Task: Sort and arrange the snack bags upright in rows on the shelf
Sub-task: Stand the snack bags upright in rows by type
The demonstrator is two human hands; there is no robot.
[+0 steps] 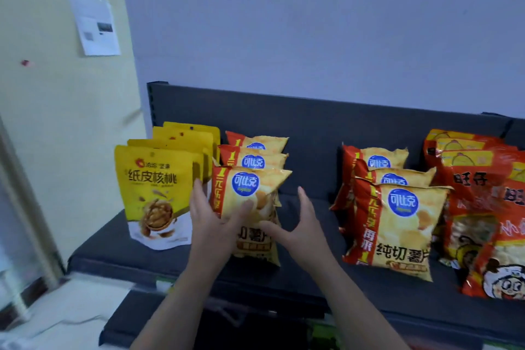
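Four rows of snack bags stand upright on a dark grey shelf (113, 253). From the left they are yellow walnut bags (153, 187), a row of yellow-and-red chip bags, a second chip row (397, 224) and red rice-cracker bags (483, 193). The front chip bag (251, 187) of the left chip row stands upright with two like bags (255, 160) behind it. My left hand (210, 221) holds its left edge, thumb across the front. My right hand (301, 224) is beside its right edge, fingers straight, with only the thumb touching the bag.
The shelf's dark back panel (312, 133) rises behind the rows, and a gap of bare shelf (312, 207) lies between the two chip rows. A lower shelf edge (119, 327) juts out below. A paper sheet (95, 24) is taped on the cream wall at left.
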